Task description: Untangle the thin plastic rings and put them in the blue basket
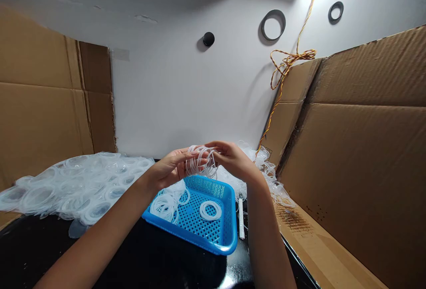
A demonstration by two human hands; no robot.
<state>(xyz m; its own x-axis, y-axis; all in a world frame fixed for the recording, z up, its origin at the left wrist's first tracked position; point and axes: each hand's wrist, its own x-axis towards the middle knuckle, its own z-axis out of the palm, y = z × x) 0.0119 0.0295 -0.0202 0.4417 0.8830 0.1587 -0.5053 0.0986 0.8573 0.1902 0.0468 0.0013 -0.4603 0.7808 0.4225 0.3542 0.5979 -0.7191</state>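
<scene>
A loose bunch of thin white rings (201, 163) is held up between both hands, above the far side of a blue perforated basket (229, 218). My left hand (169, 167) is closed around the bunch, its thumb lying over the rings and some fingers inside them. My right hand (229, 156) pinches the rings at their right side; its fingertips are partly hidden. Inside the basket lie a tangled heap of white rings (164, 207) on the left and a neat stack of rings (211, 211) on the right.
Clear bags of white rings (96, 187) are piled at the left on the black table (140, 258). More loose rings (266, 171) lie at the right, near a white stick (241, 219). Cardboard (362, 147) walls both sides. Orange twisted wire (286, 65) hangs along the wall.
</scene>
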